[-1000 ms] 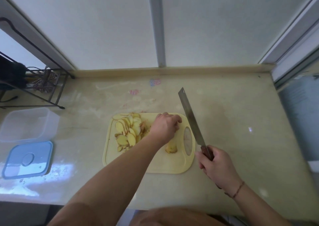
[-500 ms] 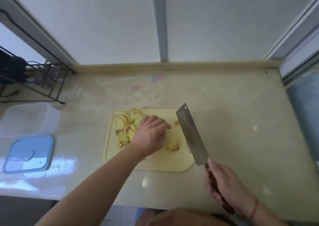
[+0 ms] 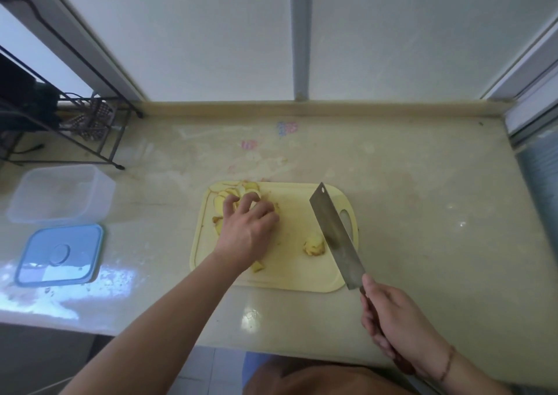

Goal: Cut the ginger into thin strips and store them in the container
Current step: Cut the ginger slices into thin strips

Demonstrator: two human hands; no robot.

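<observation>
On the table [image 3: 407, 183] we count one cutting board [image 3: 302, 277], one clear container [image 3: 60, 195], one blue lid [image 3: 60, 254]. Our left hand [image 3: 246, 228] spreads loose fingers over the ginger slices [image 3: 232, 193]; our right hand [image 3: 395, 316] grips one cleaver [image 3: 335, 234] beside one ginger stub [image 3: 314, 243].

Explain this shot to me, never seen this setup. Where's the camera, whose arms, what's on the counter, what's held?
No machine here: a person wears one wide-angle camera on the head, looking down at their own bare arms. On the beige stone counter lies a pale yellow plastic cutting board with thin ginger slices and a leftover ginger chunk. The left hand rests spread on the slices. The right hand has its grip on a steel cleaver with a wooden handle. Far left sit a clear plastic container and its blue lid, off.
</observation>
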